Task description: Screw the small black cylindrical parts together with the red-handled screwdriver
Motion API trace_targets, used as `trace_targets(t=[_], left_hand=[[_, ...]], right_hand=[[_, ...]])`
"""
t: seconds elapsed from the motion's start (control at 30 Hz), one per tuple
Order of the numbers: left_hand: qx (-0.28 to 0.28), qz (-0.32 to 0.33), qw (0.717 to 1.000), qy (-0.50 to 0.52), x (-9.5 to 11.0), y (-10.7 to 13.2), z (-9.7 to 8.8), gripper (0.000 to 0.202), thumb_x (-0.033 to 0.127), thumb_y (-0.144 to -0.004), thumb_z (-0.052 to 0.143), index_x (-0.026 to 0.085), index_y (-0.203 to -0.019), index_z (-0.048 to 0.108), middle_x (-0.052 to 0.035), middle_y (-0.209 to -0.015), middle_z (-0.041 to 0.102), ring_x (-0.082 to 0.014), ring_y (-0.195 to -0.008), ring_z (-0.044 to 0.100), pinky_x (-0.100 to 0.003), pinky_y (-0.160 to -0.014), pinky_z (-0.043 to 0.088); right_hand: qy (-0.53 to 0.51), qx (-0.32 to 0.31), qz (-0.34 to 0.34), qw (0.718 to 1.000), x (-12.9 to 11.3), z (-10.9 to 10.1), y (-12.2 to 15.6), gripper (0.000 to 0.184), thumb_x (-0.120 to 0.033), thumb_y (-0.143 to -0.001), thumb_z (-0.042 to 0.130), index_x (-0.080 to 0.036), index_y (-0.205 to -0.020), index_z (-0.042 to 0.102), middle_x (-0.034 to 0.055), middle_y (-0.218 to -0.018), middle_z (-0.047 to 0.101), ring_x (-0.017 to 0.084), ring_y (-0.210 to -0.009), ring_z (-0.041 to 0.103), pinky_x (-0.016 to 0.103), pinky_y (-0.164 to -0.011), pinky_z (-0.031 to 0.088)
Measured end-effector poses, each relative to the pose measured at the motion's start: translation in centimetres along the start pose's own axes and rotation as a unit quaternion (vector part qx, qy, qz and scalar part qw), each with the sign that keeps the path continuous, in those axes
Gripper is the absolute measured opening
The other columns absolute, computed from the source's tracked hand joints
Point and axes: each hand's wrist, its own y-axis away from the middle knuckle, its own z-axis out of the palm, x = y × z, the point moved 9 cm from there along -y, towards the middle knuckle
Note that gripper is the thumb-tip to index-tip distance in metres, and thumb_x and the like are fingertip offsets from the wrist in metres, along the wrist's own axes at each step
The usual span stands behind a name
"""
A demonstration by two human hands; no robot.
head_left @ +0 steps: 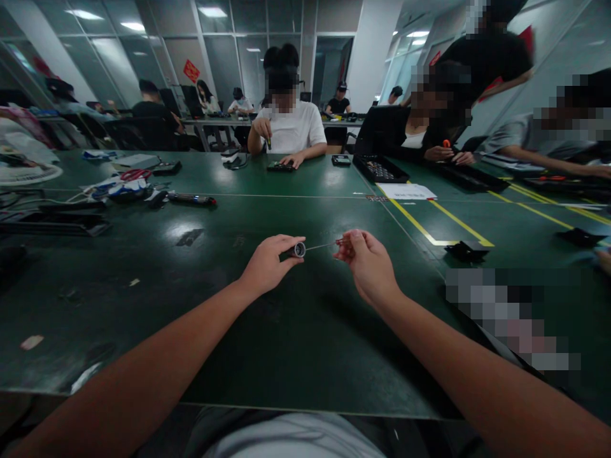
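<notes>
My left hand [267, 264] is closed around a short dark cylinder [298, 250] with a silvery rim. The cylinder's round end faces toward me and a little right, between thumb and fingers. To its right, my right hand [375, 264] is pinched on a thin, pale, wire-like strand [319, 247]. That strand runs from the right fingertips to the cylinder's rim; I cannot tell whether it is a wire or a slim tool, nor whether it is fixed there. Both hands are held above the green table [305, 356].
A dark pen-like tool [193, 200] lies left of centre, near red-handled scissors [136, 175] and tangled cables. Right are a white paper [408, 191], a black parts tray [380, 169] and a small black piece [466, 251]. A person in white [298, 127] works opposite; others sit right.
</notes>
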Motion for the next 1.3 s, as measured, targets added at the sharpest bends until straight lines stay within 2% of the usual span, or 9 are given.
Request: trace_targets(t=[0.2, 0.33, 0.43, 0.63, 0.77, 0.9, 1.07, 1.17, 1.3], left_hand=[[0.008, 0.034, 0.999, -0.011, 0.4, 0.1, 0.4, 0.045, 0.023, -0.085, 0.076, 0.027, -0.129, 0.065, -0.0062, -0.123, 0.07, -0.0238, -0.116, 0.063, -0.047, -0.105, 0.045], [0.004, 0.023, 1.0, -0.011, 0.2, 0.1, 0.4, 0.045, 0.024, -0.085, 0.077, 0.026, -0.129, 0.065, -0.006, -0.123, 0.07, -0.0238, -0.115, 0.062, -0.048, -0.105, 0.045], [0.002, 0.011, 1.0, -0.011, 0.1, 0.1, 0.4, 0.045, 0.025, -0.085, 0.077, 0.026, -0.128, 0.066, -0.0062, -0.122, 0.07, -0.0242, -0.114, 0.062, -0.048, -0.105, 0.045], [-0.007, 0.008, 1.0, -0.015, 0.3, 0.2, 0.7, 0.045, 0.023, -0.083, 0.078, 0.026, -0.127, 0.067, -0.006, -0.122, 0.07, -0.0245, -0.115, 0.063, -0.049, -0.106, 0.044], [0.0, -0.008, 1.0, -0.001, 0.1, 0.1, 0.4, 0.045, 0.021, -0.084, 0.078, 0.025, -0.127, 0.067, -0.0058, -0.12, 0.07, -0.0237, -0.112, 0.064, -0.046, -0.102, 0.047], [0.002, -0.018, 1.0, -0.005, 0.1, 0.1, 0.2, 0.043, 0.022, -0.083, 0.078, 0.025, -0.125, 0.067, -0.0059, -0.118, 0.071, -0.0241, -0.109, 0.064, -0.046, -0.1, 0.047], [-0.001, -0.003, 1.0, -0.003, 0.3, 0.2, 0.5, 0.044, 0.022, -0.084, 0.077, 0.026, -0.126, 0.067, -0.0058, -0.12, 0.071, -0.0246, -0.114, 0.063, -0.048, -0.104, 0.045], [0.008, -0.009, 1.0, 0.0, 0.1, 0.2, 0.3, 0.043, 0.021, -0.083, 0.078, 0.026, -0.125, 0.067, -0.0059, -0.119, 0.071, -0.0241, -0.112, 0.063, -0.046, -0.102, 0.046], [0.013, -0.016, 1.0, -0.003, 0.0, 0.1, 0.0, 0.044, 0.02, -0.083, 0.078, 0.025, -0.125, 0.068, -0.006, -0.118, 0.071, -0.0239, -0.11, 0.064, -0.045, -0.101, 0.046]], right_hand=[[0.092, -0.029, -0.069, 0.993, -1.1, 0.6, 0.4, 0.028, -0.049, -0.094, 0.058, -0.022, -0.092, 0.062, -0.0007, -0.075, 0.064, 0.014, -0.067, 0.062, 0.032, -0.067, 0.052], [0.165, -0.056, -0.12, 0.977, -2.5, 1.1, 1.1, 0.025, -0.046, -0.098, 0.054, -0.022, -0.097, 0.062, -0.0001, -0.078, 0.065, 0.015, -0.07, 0.062, 0.032, -0.069, 0.051], [0.215, -0.088, -0.148, 0.961, -3.4, 1.9, 2.0, 0.026, -0.046, -0.1, 0.051, -0.023, -0.099, 0.063, -0.0024, -0.07, 0.06, 0.014, -0.062, 0.057, 0.03, -0.061, 0.045], [0.293, -0.063, -0.192, 0.935, -4.9, 2.0, 3.2, 0.036, -0.049, -0.102, 0.045, -0.023, -0.094, 0.069, -0.0013, -0.066, 0.058, 0.015, -0.06, 0.056, 0.03, -0.059, 0.042], [0.34, -0.078, -0.208, 0.914, -5.2, 2.5, 3.6, 0.027, -0.039, -0.102, 0.045, -0.024, -0.11, 0.065, 0.0008, -0.077, 0.065, 0.018, -0.067, 0.059, 0.032, -0.064, 0.043], [0.324, -0.1, -0.188, 0.922, -4.9, 2.6, 3.4, 0.021, -0.035, -0.101, 0.045, -0.025, -0.106, 0.062, 0.0009, -0.08, 0.065, 0.019, -0.073, 0.061, 0.033, -0.068, 0.044], [0.347, -0.087, -0.181, 0.916, -4.9, 2.6, 3.2, 0.031, -0.042, -0.103, 0.04, -0.025, -0.102, 0.066, 0.0, -0.073, 0.062, 0.018, -0.064, 0.058, 0.032, -0.064, 0.041], [0.337, -0.083, -0.184, 0.92, -4.6, 2.4, 3.0, 0.022, -0.035, -0.1, 0.047, -0.024, -0.115, 0.06, 0.0011, -0.081, 0.066, 0.019, -0.071, 0.061, 0.033, -0.068, 0.044], [0.294, -0.085, -0.184, 0.934, -4.1, 2.1, 2.7, 0.017, -0.035, -0.098, 0.053, -0.023, -0.109, 0.057, 0.0041, -0.093, 0.069, 0.019, -0.08, 0.064, 0.034, -0.074, 0.047]])
